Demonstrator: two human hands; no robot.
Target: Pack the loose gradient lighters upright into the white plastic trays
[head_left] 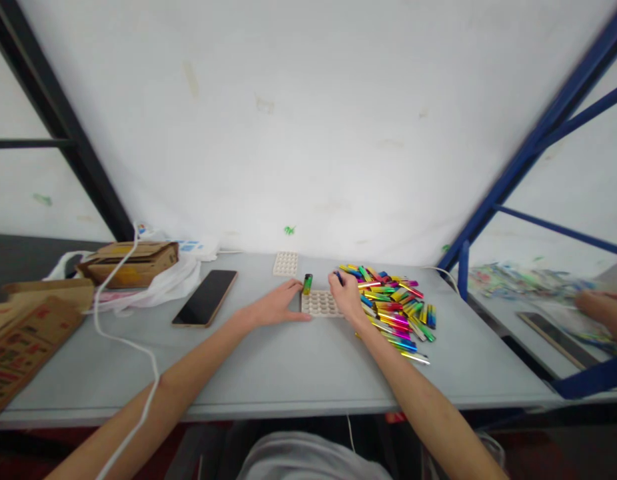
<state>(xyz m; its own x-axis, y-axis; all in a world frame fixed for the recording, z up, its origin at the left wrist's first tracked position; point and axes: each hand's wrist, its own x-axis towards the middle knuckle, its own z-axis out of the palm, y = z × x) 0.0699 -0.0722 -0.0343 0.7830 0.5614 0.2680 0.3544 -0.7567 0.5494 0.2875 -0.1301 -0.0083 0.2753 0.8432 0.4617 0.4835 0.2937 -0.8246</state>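
A white tray with rows of round holes (319, 304) lies on the grey table in front of me. My left hand (278, 303) grips its left end, thumb at the near corner and fingers at the far one. By those fingertips a green and gold lighter (307, 284) stands upright at the tray's far left corner. Over the right end of the tray is my right hand (345, 293), its fingers pinched on a dark blue lighter (339, 277), mostly hidden by them. A loose pile of shiny coloured lighters (396, 308) spreads just right of that hand.
Another white holed tray (286, 263) lies near the wall. To the left are a phone (205, 298), cardboard boxes (128, 261) and a white cable (151, 360). A blue metal frame (513, 167) rises at right, with another person's hand (603, 307) beyond it.
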